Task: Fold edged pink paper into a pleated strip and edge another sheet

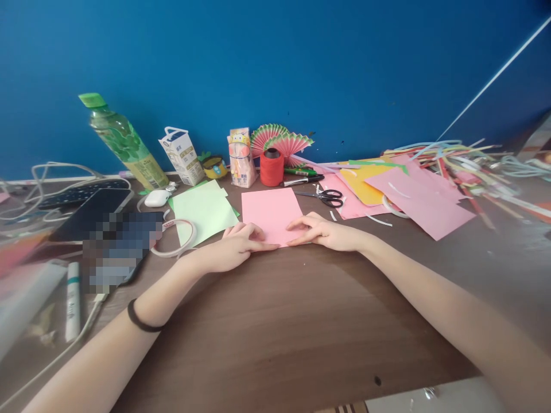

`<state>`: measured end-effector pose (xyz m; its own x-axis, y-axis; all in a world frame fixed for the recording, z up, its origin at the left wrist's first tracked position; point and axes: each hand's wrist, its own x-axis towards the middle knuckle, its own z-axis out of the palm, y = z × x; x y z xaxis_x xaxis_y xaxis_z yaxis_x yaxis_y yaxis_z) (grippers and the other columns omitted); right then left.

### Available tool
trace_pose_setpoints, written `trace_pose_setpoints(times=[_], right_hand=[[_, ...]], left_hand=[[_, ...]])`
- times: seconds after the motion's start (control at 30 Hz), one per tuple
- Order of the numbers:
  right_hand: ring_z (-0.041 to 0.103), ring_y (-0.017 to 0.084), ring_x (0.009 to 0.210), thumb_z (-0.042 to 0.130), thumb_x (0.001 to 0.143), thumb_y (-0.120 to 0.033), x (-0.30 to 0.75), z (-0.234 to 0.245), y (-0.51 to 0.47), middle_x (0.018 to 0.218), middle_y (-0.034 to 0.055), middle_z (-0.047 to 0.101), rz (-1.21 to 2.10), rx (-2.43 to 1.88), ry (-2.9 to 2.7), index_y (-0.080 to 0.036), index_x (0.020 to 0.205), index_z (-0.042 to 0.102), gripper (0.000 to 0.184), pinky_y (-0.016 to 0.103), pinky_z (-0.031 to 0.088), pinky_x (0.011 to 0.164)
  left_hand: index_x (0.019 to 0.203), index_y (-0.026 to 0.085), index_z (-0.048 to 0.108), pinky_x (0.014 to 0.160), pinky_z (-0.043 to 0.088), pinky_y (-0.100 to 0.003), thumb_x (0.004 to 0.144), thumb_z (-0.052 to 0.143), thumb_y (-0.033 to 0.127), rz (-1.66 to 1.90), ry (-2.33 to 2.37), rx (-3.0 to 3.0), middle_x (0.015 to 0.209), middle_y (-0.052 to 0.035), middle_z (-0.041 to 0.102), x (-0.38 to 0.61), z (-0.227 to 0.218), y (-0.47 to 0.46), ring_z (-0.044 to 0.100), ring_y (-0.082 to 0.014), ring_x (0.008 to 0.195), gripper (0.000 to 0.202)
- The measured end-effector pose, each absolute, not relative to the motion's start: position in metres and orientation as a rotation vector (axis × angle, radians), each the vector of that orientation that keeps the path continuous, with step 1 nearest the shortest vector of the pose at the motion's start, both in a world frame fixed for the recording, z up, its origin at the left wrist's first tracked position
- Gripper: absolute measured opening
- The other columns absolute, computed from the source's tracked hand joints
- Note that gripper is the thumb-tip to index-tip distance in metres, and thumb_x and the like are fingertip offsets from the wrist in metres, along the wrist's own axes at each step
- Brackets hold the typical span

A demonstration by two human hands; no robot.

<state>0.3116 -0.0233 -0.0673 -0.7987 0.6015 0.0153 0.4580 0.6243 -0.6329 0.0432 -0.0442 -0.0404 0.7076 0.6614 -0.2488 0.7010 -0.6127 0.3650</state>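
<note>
A sheet of pink paper [272, 211] lies on the brown table in front of me. With thumb and fingers, my left hand [236, 246] grips its near left edge. My right hand [323, 232] pinches the same near edge towards the right corner, fingertips on top of the sheet. Whether that edge is folded I cannot tell. Left of the sheet are light green papers [202, 205], partly under a roll of tape [192, 234]. Black-handled scissors [332, 198] lie just beyond my right hand.
Along the blue wall stand a green bottle [124, 140], a milk carton [183, 158], a small pink pack [241, 163], a red thread spool [271, 169] and a paper fan [290, 143]. Pink and yellow papers [424, 203] spread right. A phone [124, 246] and white marker [73, 304] lie left.
</note>
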Motion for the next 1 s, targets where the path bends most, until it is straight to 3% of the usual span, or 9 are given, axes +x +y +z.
trace_pose_setpoints(times=[0.23, 0.63, 0.83, 1.0], right_hand=[[0.037, 0.018, 0.110, 0.037, 0.087, -0.011, 0.311, -0.069, -0.023, 0.126, -0.0013, 0.048, 0.845, -0.853, -2.648, -0.038, 0.107, 0.062, 0.042, 0.044, 0.028, 0.102], [0.037, 0.021, 0.105, 0.030, 0.072, 0.009, 0.305, -0.064, -0.034, 0.129, -0.0042, 0.047, 0.619, -0.858, -2.779, -0.044, 0.120, 0.049, 0.074, 0.050, 0.028, 0.096], [0.036, 0.020, 0.106, 0.030, 0.073, 0.009, 0.305, -0.063, -0.034, 0.129, -0.0031, 0.047, 0.628, -0.869, -2.776, -0.041, 0.117, 0.053, 0.071, 0.048, 0.029, 0.096], [0.039, 0.018, 0.107, 0.033, 0.079, 0.002, 0.308, -0.064, -0.031, 0.127, -0.0026, 0.051, 0.713, -0.847, -2.715, -0.036, 0.110, 0.061, 0.057, 0.043, 0.030, 0.098]], left_hand=[[0.118, 0.048, 0.049, 0.095, 0.025, -0.042, 0.077, 0.032, 0.004, -0.126, 1.048, 2.472, 0.109, -0.0012, 0.042, 0.045, -0.038, -0.044, 0.036, -0.0211, 0.104, 0.062], [0.115, 0.041, 0.054, 0.094, 0.027, -0.041, 0.073, 0.036, 0.004, 0.086, 1.029, 2.551, 0.113, -0.0011, 0.044, 0.046, -0.048, -0.049, 0.036, -0.0215, 0.107, 0.059], [0.115, 0.039, 0.056, 0.095, 0.031, -0.041, 0.075, 0.036, 0.006, 0.069, 1.023, 2.597, 0.112, -0.0023, 0.046, 0.047, -0.043, -0.048, 0.038, -0.0212, 0.107, 0.055], [0.116, 0.038, 0.056, 0.102, 0.027, -0.041, 0.073, 0.036, 0.003, 0.037, 0.983, 2.546, 0.122, -0.0002, 0.045, 0.043, -0.042, -0.045, 0.037, -0.0194, 0.114, 0.058]])
